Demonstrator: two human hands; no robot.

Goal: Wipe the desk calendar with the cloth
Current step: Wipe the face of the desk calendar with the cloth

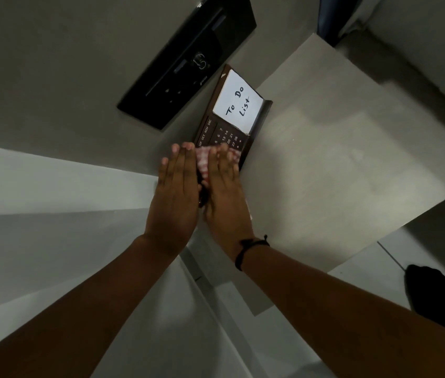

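Big pale table (324, 165) fills the right half of the view, and a grey wall (52, 77) rises behind it with a black panel (188, 58) mounted on it. Propped at the back edge of the table, leaning against that wall just below the panel, sits the brown desk calendar (254, 124). Its face shows month names and date numbers, and a white note (239, 100) reading "To Do List" sits on its upper part.

Both arms reach in from below. The left hand (175, 195) lies flat, fingers straight and together, pressed against the left lower side of the calendar; it grips nothing that can be seen. The right hand (225, 192), a dark band (251, 248) at its wrist, is also spread flat, palm pushing the red-and-white checked cloth (203, 163) onto the calendar's lower face. The cloth peeks out between the two hands, covering the bottom rows of dates. Down at the right edge, a dark shape (433, 296) sits on the floor, too unclear to tell.
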